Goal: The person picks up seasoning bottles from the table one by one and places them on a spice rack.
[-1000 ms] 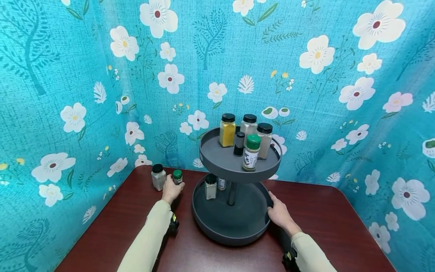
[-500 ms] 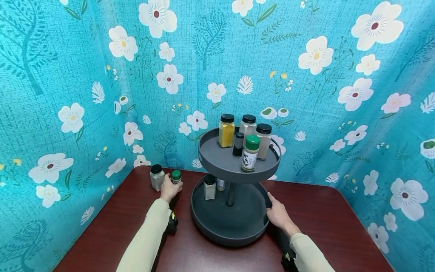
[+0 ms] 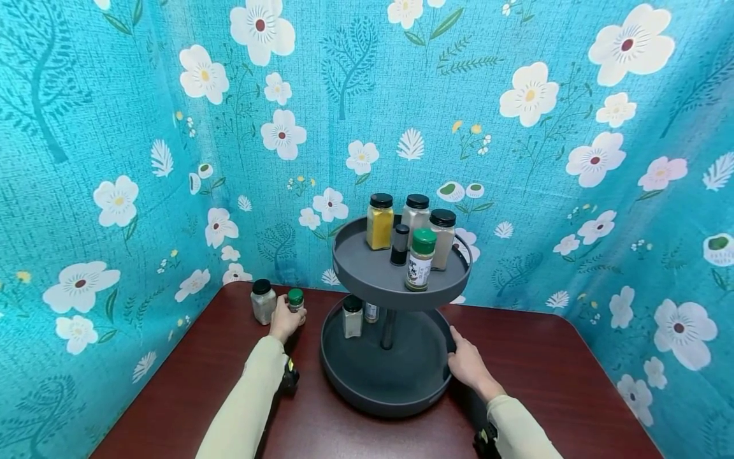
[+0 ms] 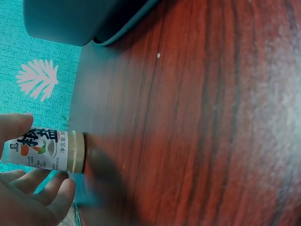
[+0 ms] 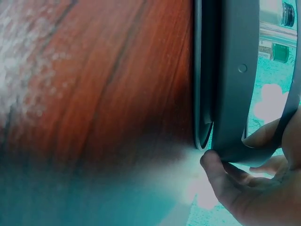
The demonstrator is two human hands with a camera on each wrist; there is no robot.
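At the back left of the table, my left hand (image 3: pixel 287 320) holds a small green-capped spice bottle (image 3: pixel 295 298). The left wrist view shows the white printed label of the bottle (image 4: pixel 47 149), with the thumb on one side and fingers on the other. Just left of that hand is a black-capped glass jar (image 3: pixel 264 305) of pale powder. My right hand (image 3: pixel 469 362) grips the right rim of the lower tray (image 3: pixel 384 408) of a dark grey two-tier stand. In the right wrist view the thumb and fingers of the right hand (image 5: pixel 258 183) lie on either side of the tray wall (image 5: pixel 235 94).
On the upper tray (image 3: pixel 395 298) stand a yellow powder jar (image 3: pixel 380 224), a green-capped bottle (image 3: pixel 420 264) and several other containers. The lower tray bears a jar (image 3: pixel 352 319) and a small bottle (image 3: pixel 371 312) at back left. A flowered blue curtain (image 3: pixel 321 83) hangs behind the table.
The head view has drifted slightly, so everything sits a little further left. Both hands keep their places on the spice bottle and the tray rim.
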